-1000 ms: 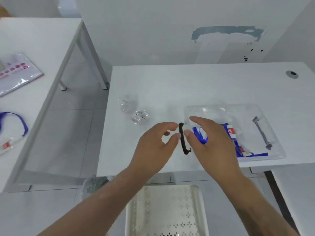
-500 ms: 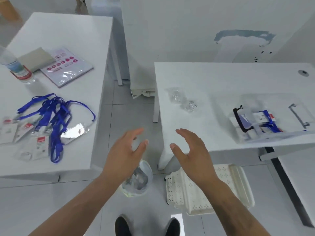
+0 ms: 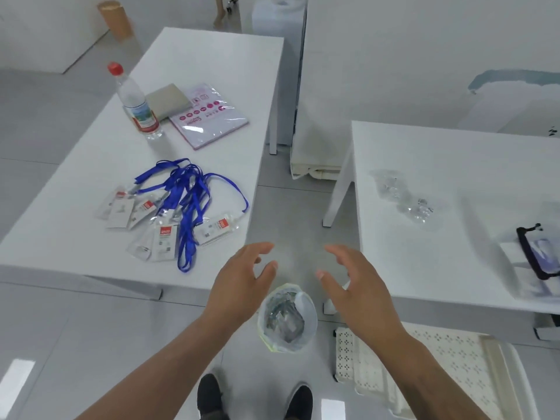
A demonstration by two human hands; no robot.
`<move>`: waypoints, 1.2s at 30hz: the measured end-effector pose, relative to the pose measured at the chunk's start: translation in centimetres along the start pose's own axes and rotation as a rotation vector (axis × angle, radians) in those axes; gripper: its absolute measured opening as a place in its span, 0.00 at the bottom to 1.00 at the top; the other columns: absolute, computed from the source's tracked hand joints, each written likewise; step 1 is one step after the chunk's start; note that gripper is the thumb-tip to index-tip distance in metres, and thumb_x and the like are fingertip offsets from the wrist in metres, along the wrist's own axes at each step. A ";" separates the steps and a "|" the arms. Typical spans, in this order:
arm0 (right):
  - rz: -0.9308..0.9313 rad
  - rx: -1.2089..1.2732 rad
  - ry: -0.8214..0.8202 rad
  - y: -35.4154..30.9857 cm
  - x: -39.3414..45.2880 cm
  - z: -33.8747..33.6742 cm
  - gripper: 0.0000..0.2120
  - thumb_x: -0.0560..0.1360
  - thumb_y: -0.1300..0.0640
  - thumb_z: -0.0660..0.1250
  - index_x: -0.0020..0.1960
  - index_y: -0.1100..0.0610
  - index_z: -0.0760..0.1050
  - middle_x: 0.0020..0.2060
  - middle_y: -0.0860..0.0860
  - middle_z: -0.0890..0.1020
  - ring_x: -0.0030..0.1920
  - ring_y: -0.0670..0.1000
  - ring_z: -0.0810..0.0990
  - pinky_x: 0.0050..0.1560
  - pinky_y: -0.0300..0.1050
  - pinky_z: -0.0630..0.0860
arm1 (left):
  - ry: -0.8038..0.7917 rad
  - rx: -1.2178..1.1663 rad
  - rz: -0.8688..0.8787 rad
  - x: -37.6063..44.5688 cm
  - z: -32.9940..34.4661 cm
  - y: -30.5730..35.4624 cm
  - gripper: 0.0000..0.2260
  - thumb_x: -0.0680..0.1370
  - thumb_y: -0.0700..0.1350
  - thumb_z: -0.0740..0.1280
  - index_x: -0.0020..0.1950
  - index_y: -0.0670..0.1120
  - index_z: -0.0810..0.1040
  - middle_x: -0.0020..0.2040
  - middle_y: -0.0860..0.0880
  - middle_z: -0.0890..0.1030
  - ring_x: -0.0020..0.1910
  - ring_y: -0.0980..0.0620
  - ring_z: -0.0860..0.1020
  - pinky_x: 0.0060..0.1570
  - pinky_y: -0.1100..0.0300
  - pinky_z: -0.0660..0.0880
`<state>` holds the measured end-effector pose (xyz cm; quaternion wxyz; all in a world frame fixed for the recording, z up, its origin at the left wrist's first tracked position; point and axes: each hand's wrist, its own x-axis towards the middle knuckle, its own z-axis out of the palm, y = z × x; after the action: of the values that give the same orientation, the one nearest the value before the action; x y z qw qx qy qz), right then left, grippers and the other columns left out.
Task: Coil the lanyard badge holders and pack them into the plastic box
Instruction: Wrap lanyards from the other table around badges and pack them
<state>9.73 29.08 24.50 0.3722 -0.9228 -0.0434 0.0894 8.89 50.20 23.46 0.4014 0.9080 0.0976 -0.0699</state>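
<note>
Plastic box (image 3: 542,262) blurred, cut by right edge.

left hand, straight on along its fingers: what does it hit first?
Probably nothing soon. The left hand is open in the gap between the tables, fingers pointing up-frame; the lanyard pile lies off to its left. Depth unclear.

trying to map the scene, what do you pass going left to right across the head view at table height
water bottle → pink booklet → blue lanyards with badge holders → crumpled clear wrappers → plastic box at the right edge
</note>
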 end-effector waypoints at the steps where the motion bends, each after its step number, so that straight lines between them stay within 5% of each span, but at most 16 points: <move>1: 0.000 -0.010 -0.015 -0.6 0.5 0.8 0.20 0.78 0.45 0.64 0.69 0.41 0.68 0.65 0.35 0.71 0.66 0.40 0.69 0.67 0.42 0.68 | 0.014 0.006 -0.009 0.4 -0.8 -1.0 0.16 0.80 0.53 0.64 0.68 0.57 0.72 0.58 0.64 0.73 0.57 0.61 0.74 0.59 0.57 0.76; 7: -0.002 -0.074 -0.097 -5.8 4.8 9.0 0.16 0.77 0.48 0.65 0.65 0.40 0.72 0.60 0.35 0.73 0.63 0.41 0.71 0.64 0.40 0.68 | 0.077 0.081 -0.092 3.2 -5.9 -9.5 0.15 0.79 0.50 0.66 0.65 0.58 0.74 0.62 0.62 0.77 0.55 0.61 0.75 0.53 0.62 0.74; 12: 0.107 -0.148 -0.214 -10.2 10.5 16.9 0.19 0.77 0.45 0.65 0.68 0.42 0.71 0.65 0.41 0.74 0.63 0.45 0.72 0.64 0.43 0.70 | -0.033 0.266 -0.050 7.2 -9.5 -15.4 0.17 0.79 0.50 0.65 0.69 0.55 0.73 0.65 0.56 0.76 0.63 0.55 0.74 0.59 0.59 0.74; 17: 0.427 0.091 -0.075 -11.1 16.2 22.0 0.22 0.77 0.50 0.68 0.70 0.50 0.70 0.64 0.50 0.76 0.59 0.50 0.77 0.57 0.41 0.71 | -0.115 0.439 0.164 11.2 -9.1 -17.7 0.20 0.80 0.51 0.64 0.72 0.53 0.70 0.68 0.56 0.73 0.67 0.53 0.70 0.65 0.57 0.71; 23: 0.539 0.072 -0.005 -11.4 18.2 23.1 0.24 0.77 0.50 0.69 0.70 0.51 0.67 0.59 0.50 0.80 0.53 0.49 0.77 0.53 0.41 0.70 | -0.154 0.641 0.255 14.3 -7.1 -18.2 0.20 0.79 0.53 0.64 0.71 0.49 0.70 0.69 0.51 0.74 0.70 0.47 0.68 0.68 0.51 0.64; 27: 0.608 0.255 0.036 -11.0 18.8 23.3 0.18 0.75 0.55 0.70 0.63 0.53 0.72 0.55 0.52 0.82 0.48 0.50 0.81 0.50 0.42 0.76 | -0.115 0.591 0.274 14.6 -6.8 -18.9 0.20 0.75 0.52 0.70 0.65 0.49 0.75 0.64 0.51 0.78 0.65 0.48 0.74 0.64 0.52 0.68; 32: 0.732 0.726 0.026 -11.6 19.5 21.8 0.10 0.75 0.64 0.69 0.55 0.57 0.77 0.43 0.56 0.84 0.35 0.53 0.83 0.38 0.44 0.81 | 0.016 0.504 0.356 15.1 -7.7 -19.2 0.13 0.66 0.44 0.77 0.49 0.51 0.81 0.45 0.53 0.83 0.46 0.49 0.81 0.49 0.53 0.76; 34: 0.728 0.862 -0.003 -12.1 19.8 20.4 0.07 0.75 0.63 0.69 0.53 0.58 0.79 0.40 0.54 0.83 0.33 0.52 0.81 0.37 0.43 0.80 | 0.115 0.382 0.388 15.6 -9.0 -18.7 0.09 0.69 0.41 0.75 0.47 0.51 0.83 0.42 0.53 0.84 0.42 0.50 0.81 0.46 0.54 0.77; 36: 0.675 0.839 -0.019 -12.7 20.3 19.1 0.07 0.77 0.56 0.68 0.50 0.58 0.81 0.38 0.51 0.80 0.33 0.50 0.79 0.36 0.42 0.78 | 0.109 0.110 0.244 15.8 -11.2 -17.0 0.06 0.75 0.42 0.71 0.51 0.51 0.84 0.45 0.55 0.84 0.45 0.54 0.80 0.49 0.59 0.76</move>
<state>25.65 54.13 17.09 0.6592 -0.6566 0.2916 0.2222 20.78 71.65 15.50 0.3509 0.9361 0.0043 0.0239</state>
